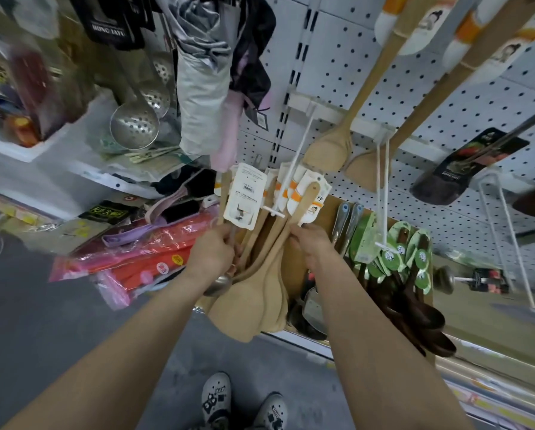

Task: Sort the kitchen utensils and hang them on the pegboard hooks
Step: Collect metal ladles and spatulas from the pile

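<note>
Gripping low, left hand (212, 254) curls round the metal ladle (218, 285) handle. Right hand (314, 248) clasps the wooden spatulas (260, 293) hanging off the white hook (294, 162). Green-tagged spoons (415, 293) crowd just right; bare pegboard (446, 88) beyond.

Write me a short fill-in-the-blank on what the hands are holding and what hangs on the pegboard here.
1. The ladle held by the left hand is made of ____.
2. The right hand grips spatulas made of ____.
3. The dark spoons hanging to the right of them carry labels coloured ____.
Missing words: metal; wood; green.
</note>
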Demonstrator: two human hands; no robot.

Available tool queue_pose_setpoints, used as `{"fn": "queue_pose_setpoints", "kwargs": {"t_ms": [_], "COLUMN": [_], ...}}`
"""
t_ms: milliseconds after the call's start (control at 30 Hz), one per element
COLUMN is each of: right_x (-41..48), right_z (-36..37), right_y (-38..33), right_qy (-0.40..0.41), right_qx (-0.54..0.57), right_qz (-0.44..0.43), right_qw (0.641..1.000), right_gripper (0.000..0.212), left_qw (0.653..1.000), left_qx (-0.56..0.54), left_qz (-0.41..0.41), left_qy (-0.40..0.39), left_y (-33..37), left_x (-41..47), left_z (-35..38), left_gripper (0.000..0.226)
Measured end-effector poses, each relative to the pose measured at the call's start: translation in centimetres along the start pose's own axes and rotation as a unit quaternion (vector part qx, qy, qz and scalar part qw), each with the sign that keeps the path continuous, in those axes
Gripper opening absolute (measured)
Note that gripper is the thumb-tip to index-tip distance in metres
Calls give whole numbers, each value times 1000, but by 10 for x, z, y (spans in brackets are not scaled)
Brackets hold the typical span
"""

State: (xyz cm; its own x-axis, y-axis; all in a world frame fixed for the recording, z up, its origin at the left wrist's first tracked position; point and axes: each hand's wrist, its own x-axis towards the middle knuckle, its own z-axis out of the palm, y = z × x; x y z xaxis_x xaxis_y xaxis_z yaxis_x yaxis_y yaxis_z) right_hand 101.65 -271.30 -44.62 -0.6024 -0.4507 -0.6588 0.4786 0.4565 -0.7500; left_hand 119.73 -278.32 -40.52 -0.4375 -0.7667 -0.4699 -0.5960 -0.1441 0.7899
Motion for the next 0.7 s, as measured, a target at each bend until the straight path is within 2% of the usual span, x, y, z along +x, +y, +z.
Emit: {"fn": "queue_pose_setpoints", "kwargs": {"t_ms": [100, 233, 367, 467, 700], "right_x": [2, -8, -17, -20, -37], "right_z": [-2, -8, -20, -34, -86], "right_y": [-2, -3, 0, 2, 13], "right_qy": [3, 5, -7, -26, -93], "right_qx": [6, 12, 10, 51, 102], "right_qz": [14, 11, -1, -4, 12], "right_qw": [1000, 1000, 1000, 998, 990], "right_gripper": [24, 46, 44, 29, 32], "left_qw": [1000, 999, 994, 997, 997], "left_qx": [9, 47, 97, 75, 75], "left_qz": [0, 11, 37, 24, 22], "left_qy": [-3, 9, 26, 11, 12], "left_y": [2, 6, 21, 37, 53], "left_x": [0, 1, -5, -12, -46], "left_z": [3, 7, 14, 25, 85], "left_gripper": [25, 20, 27, 26, 23]}}
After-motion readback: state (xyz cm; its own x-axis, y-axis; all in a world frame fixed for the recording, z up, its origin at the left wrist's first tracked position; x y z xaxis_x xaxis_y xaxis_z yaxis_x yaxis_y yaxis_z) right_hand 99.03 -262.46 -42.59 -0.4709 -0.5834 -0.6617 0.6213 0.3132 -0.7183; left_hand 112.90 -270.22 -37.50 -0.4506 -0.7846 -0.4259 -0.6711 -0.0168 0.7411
